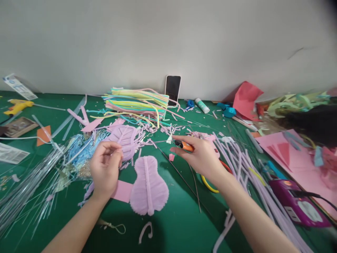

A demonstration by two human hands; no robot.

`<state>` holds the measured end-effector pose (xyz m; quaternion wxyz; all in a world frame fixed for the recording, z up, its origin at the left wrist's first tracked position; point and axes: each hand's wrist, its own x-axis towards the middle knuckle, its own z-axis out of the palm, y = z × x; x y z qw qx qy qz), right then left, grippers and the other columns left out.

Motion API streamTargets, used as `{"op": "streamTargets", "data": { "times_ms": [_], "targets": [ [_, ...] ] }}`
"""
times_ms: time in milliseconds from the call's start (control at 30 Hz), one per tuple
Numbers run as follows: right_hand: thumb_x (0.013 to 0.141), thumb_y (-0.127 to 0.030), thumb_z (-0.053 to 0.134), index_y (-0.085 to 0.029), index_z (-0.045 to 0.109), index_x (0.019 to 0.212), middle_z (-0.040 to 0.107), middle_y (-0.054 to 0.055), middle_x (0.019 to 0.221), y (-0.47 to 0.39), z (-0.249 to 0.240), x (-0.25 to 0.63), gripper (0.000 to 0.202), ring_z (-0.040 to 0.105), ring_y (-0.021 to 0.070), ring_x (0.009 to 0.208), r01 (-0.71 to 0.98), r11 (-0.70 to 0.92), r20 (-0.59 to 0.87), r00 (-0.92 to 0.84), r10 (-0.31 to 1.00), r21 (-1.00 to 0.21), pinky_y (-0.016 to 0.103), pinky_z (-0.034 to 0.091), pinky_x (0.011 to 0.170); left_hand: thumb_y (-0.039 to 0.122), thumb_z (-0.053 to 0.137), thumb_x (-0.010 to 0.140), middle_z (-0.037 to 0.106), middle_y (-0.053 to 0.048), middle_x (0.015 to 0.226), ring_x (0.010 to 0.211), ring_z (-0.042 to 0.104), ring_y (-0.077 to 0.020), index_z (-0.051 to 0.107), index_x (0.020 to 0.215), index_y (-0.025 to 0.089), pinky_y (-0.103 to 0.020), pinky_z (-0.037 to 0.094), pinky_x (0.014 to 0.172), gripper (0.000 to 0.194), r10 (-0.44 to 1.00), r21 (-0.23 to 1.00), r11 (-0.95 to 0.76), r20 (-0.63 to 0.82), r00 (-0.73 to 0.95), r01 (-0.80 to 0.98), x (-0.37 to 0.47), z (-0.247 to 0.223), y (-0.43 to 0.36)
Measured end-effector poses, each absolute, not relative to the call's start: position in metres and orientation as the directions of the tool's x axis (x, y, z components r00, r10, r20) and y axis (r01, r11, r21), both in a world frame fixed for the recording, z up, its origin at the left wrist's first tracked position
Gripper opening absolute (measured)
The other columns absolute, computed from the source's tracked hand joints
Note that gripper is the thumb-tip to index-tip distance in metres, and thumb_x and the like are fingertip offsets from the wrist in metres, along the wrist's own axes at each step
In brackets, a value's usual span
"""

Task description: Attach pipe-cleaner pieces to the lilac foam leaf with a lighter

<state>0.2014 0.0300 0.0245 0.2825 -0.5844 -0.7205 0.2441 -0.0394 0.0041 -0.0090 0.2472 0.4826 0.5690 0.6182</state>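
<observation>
My left hand (107, 165) is closed on the edge of a flat lilac piece (129, 138) made of pipe cleaners, held a little above the table. My right hand (196, 151) reaches over the middle with its thumb and index finger apart. Against its palm, under the fingers, lies an orange-and-black tool (185, 146), partly hidden. A second lilac piece, shaped like a guitar body with a ridge down its middle (149, 186), lies flat between my hands. Lilac snippets (170, 130) are scattered beyond my hands, and thin dark wires (181, 175) lie below the right one.
Behind stand a bundle of coloured pipe cleaners (137, 103) and an upright phone (173, 88). At left are a yellow glue gun (18, 106) and wires (28, 186). Lilac pipe cleaners (260, 186), a purple device (300, 203) and pink paper (292, 158) lie right.
</observation>
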Motion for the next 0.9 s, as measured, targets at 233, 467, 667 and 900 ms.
{"op": "streamTargets", "data": {
  "times_ms": [233, 467, 667, 900],
  "targets": [
    [0.078, -0.038, 0.064, -0.021, 0.065, 0.064, 0.053, -0.003, 0.055, 0.069, 0.018, 0.179, 0.022, 0.047, 0.0121, 0.055, 0.705, 0.364, 0.060, -0.416, 0.907, -0.609, 0.025, 0.029, 0.054, 0.016, 0.056, 0.077, 0.052, 0.004, 0.058, 0.046, 0.044, -0.0086, 0.054, 0.078, 0.021, -0.023, 0.035, 0.041, 0.005, 0.833, 0.936, -0.317, 0.352, -0.428, 0.154, -0.041, -0.006, 0.004],
    [0.075, -0.042, 0.064, -0.016, 0.068, 0.071, 0.046, -0.005, 0.057, 0.070, 0.033, 0.174, 0.027, 0.037, 0.0083, 0.055, 0.463, 0.099, -0.130, -0.438, 0.890, -0.881, 0.024, 0.027, 0.053, 0.039, 0.067, 0.079, 0.062, -0.002, 0.089, 0.066, 0.057, -0.0124, 0.048, 0.113, 0.025, -0.022, 0.044, 0.046, 0.041, 0.857, 0.958, -0.260, 0.286, -0.428, 0.118, -0.040, -0.006, 0.009],
    [0.074, -0.044, 0.067, -0.017, 0.069, 0.086, 0.025, -0.009, 0.053, 0.055, 0.028, 0.163, 0.030, 0.019, 0.0062, 0.048, -0.048, -0.290, -0.234, -0.472, 0.850, -0.956, 0.024, 0.014, 0.046, 0.048, 0.061, 0.082, 0.068, -0.007, 0.091, 0.078, 0.063, -0.0157, 0.064, 0.097, 0.018, -0.022, 0.047, 0.058, 0.033, 0.997, 0.989, -0.035, 0.045, -0.067, 0.144, -0.028, -0.006, 0.002],
    [0.072, -0.043, 0.072, -0.020, 0.069, 0.089, 0.019, -0.011, 0.053, 0.042, 0.010, 0.145, 0.029, 0.015, 0.0055, 0.048, -0.362, -0.520, -0.332, -0.467, 0.819, -0.773, 0.020, 0.026, 0.046, 0.041, 0.068, 0.080, 0.073, -0.009, 0.092, 0.084, 0.066, -0.0188, 0.066, 0.103, 0.017, -0.022, 0.048, 0.060, 0.034, 0.958, 0.977, 0.191, -0.165, 0.234, -0.093, -0.012, -0.009, -0.009]
  ]
}}
